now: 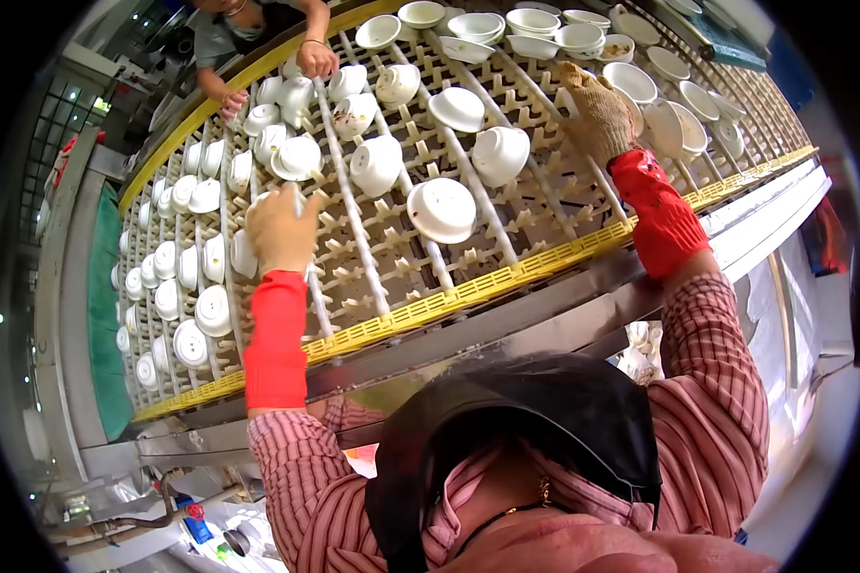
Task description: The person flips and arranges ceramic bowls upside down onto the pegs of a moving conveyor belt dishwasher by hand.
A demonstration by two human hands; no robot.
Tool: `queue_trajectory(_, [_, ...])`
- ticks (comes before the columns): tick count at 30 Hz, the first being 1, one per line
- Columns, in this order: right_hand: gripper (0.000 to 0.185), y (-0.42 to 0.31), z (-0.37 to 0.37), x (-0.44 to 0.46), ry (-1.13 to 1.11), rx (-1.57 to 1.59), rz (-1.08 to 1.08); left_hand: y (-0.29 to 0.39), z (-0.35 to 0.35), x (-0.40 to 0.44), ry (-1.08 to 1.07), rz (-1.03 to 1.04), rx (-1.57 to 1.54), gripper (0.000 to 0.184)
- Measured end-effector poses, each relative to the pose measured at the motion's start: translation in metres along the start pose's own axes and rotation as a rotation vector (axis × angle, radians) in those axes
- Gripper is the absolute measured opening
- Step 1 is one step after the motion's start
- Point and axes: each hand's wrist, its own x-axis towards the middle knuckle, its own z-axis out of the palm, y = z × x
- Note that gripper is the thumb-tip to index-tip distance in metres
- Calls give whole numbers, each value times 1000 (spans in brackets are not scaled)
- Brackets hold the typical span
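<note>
My left hand (284, 229), in a tan glove with a red cuff, is over the pegged conveyor with its fingers apart. Close beside it are a white bowl (244, 254) and, farther up, another upturned bowl (298, 158). On the right, my right hand (599, 116), in a browner, stained glove, has its fingers curled around a white bowl (565, 102), which the glove mostly hides. White bowls (631, 83) lie just beyond that hand. Between my hands, several bowls rest bottom-up on the pegs, including a round one (441, 210).
A yellow edge strip (468, 288) and metal rail (545, 320) run along my side of the conveyor. Rows of tilted bowls (212, 310) stand at left. Stacked bowls (533, 23) sit at the far side. Another person's hands (317, 59) reach in from the far edge.
</note>
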Motion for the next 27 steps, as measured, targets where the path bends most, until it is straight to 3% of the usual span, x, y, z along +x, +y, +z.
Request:
queue_trajectory(2, [80, 8, 19, 2, 122, 68, 97, 43, 5, 9, -1, 163, -247, 59])
queue_trajectory(4, [78, 3, 14, 11, -30, 6, 246, 82, 39, 12, 321, 438, -302, 64])
queue_trajectory(6, [77, -6, 11, 18, -195, -52, 385, 149, -3, 7, 62, 384, -392, 70])
queue_trajectory(8, [61, 2, 24, 17, -240, -126, 339, 192, -1, 14, 88, 500, -561, 75])
queue_trajectory(10, [55, 5, 24, 17, -296, -188, 279, 235, -23, 18, -97, 445, -455, 83])
queue_trajectory(15, [49, 25, 26, 7, -227, -124, 171, 290, 47, 40, 33, 339, -317, 68])
queue_trajectory(16, [52, 23, 14, 9, -232, -20, 237, 293, 43, 41, 53, 313, -285, 64])
queue_trajectory(17, [55, 24, 0, 11, -240, 86, 304, 293, 38, 44, -36, 290, -256, 49])
queue_trajectory(19, [61, 23, -8, 15, -193, 376, 467, 285, 22, 51, -185, 124, -388, 47])
queue_trajectory(20, [63, 29, -15, 13, -264, 787, 661, 278, 20, 57, -253, 38, -454, 47])
queue_trajectory(21, [64, 41, 1, 15, -280, 964, 621, 258, 30, 64, -184, 1, -556, 49])
queue_trajectory(23, [69, 32, -7, 11, -351, 1177, 555, 217, 49, 78, 180, 37, -802, 55])
queue_trajectory(25, [75, -26, -48, -1, -467, 1235, 490, 173, -1, 67, 260, 51, -604, 55])
queue_trajectory(26, [74, -36, -52, -4, -588, 1236, 429, 138, 17, 70, 436, 65, -496, 54])
queue_trajectory(27, [69, -52, -52, -8, -656, 1223, 388, 122, -11, 59, 410, 49, -482, 56])
